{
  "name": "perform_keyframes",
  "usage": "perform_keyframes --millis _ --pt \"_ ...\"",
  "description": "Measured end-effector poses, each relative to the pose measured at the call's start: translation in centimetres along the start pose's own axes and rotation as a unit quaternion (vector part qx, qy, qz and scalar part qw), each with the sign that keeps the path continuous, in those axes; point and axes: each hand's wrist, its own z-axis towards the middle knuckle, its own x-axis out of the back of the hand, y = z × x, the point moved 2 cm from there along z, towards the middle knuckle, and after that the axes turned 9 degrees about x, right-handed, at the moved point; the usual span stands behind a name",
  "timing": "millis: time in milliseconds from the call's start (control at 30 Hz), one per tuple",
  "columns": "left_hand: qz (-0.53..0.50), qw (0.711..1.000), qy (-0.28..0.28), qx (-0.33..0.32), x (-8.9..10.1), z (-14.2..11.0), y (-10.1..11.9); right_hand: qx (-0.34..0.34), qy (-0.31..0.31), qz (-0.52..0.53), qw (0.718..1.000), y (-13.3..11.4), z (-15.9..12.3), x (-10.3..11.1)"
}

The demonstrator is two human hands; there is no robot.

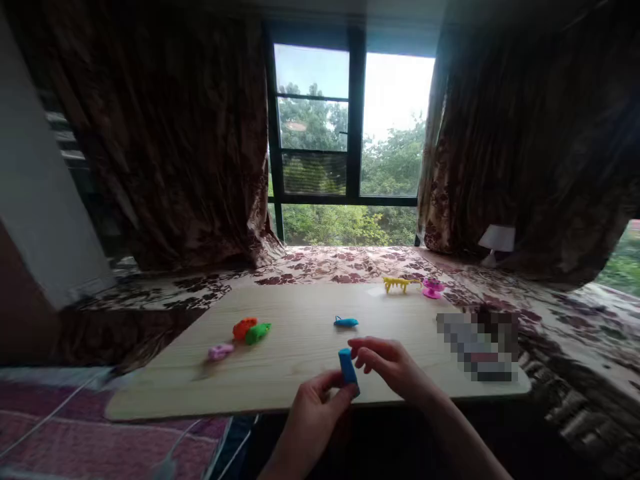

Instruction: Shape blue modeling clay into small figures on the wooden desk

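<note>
Near the front edge of the table, my left hand pinches a short blue bar that looks like modelling clay, between thumb and fingers. The bar stands nearly upright, leaning slightly. My right hand is just right of its upper end, fingers bent and apart; whether a fingertip touches the bar I cannot tell. Beyond the hands lies a small blue clay piece with a thin curved tail. To the left sit an orange lump, a green one against it, and a pale pink one.
On the pale wooden table, a yellow many-legged figure and a pink piece stand at the far right. A pixelated patch covers something at the right edge. A white lamp stands behind on the flowered cloth.
</note>
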Motion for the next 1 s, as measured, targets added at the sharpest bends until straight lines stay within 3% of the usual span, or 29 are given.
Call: perform_keyframes --millis 167,400,667,900,1000 --pt "-0.034 0.998 -0.043 0.038 -0.3 -1.3 1.2 0.028 -0.012 -0.009 0.999 -1.7 -0.3 -0.7" --pt "-0.134 0.988 0.006 0.075 -0.7 -1.9 1.4 0.011 -0.003 0.056 0.998 -2.3 -0.5 -1.4" --pt "-0.282 0.949 -0.102 0.099 -1.3 -2.3 1.9 -0.015 0.004 0.087 0.996 -3.0 -0.8 -1.7" --pt "-0.369 0.914 -0.087 0.144 -1.8 -2.5 2.4 -0.011 0.005 0.052 0.999 -3.3 -0.9 -1.6" --pt "-0.338 0.929 -0.078 0.127 -1.6 -2.4 2.5 -0.007 -0.007 0.066 0.998 -3.4 -1.0 -1.5"
